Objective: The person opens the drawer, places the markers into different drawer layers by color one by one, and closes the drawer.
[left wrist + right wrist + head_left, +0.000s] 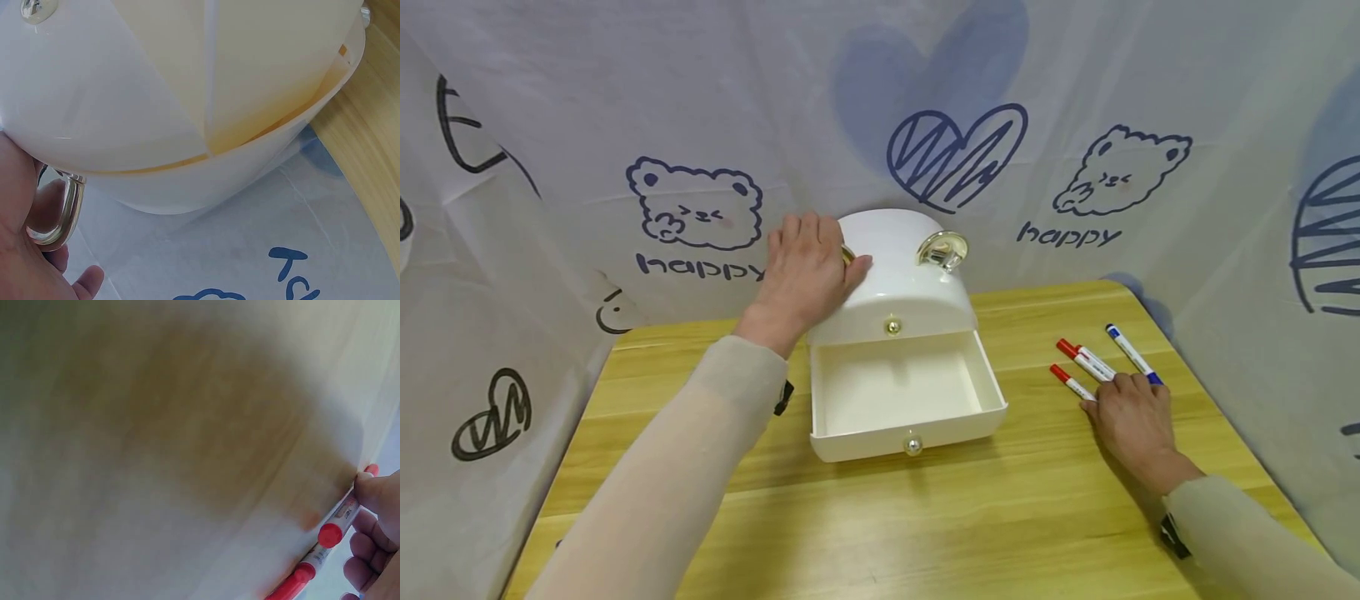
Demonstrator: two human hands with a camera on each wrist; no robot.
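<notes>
A white dome-topped storage box (895, 287) stands at the back of the table, its front drawer (865, 447) pulled out with nothing inside. My left hand (808, 267) rests at the box's upper left side. In the left wrist view, its fingers curl round a shiny metal ear-shaped handle (76, 212). At the right, my right hand (1135, 421) is down among the markers. Its thumb and fingers pinch a red-capped marker (345, 514) near one end. Two more red-capped markers (1093, 363) lie close beside it, and a blue-capped marker (1129, 350) lies by the fingertips.
A second metal ear (944, 248) sticks out on the box's right. Round knobs (913, 446) sit on the drawer front and the dome. The wooden table (880, 525) is backed by a white cloth (805, 100) printed with bears and hearts.
</notes>
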